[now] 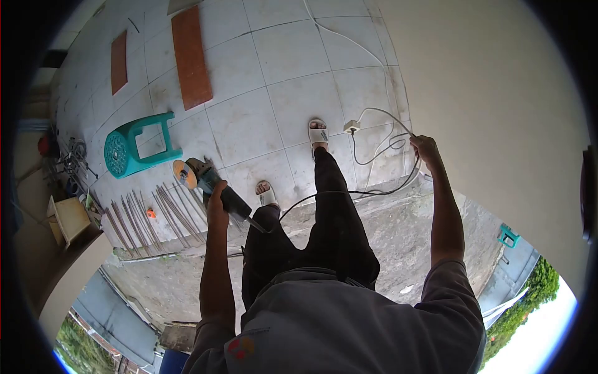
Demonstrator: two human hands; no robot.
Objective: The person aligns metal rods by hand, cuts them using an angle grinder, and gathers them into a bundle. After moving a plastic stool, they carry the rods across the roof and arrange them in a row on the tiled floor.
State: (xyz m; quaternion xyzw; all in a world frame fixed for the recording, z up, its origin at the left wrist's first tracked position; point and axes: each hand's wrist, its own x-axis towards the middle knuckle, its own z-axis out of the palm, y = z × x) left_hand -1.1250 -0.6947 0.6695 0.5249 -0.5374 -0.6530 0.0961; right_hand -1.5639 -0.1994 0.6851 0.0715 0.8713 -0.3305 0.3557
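My left hand [216,201] is wrapped around an angle grinder [235,204], whose orange-tan disc [184,174] points to the upper left. From the grinder's rear end a black power cord [330,192] runs across in front of my legs to the right. My right hand [425,148], raised at the right by the wall, is closed on the cords where the black one and a white extension cord [384,111] meet in loops. A white extension socket [351,127] hangs or lies left of that hand, with a black plug in it.
A green plastic stool [132,146] lies on its side at the left. Several thin metal rods [168,215] lie near the floor edge, with a small orange item [151,213] among them. Reddish-brown boards [190,59] lie on the tiles. A wall [492,112] stands at right.
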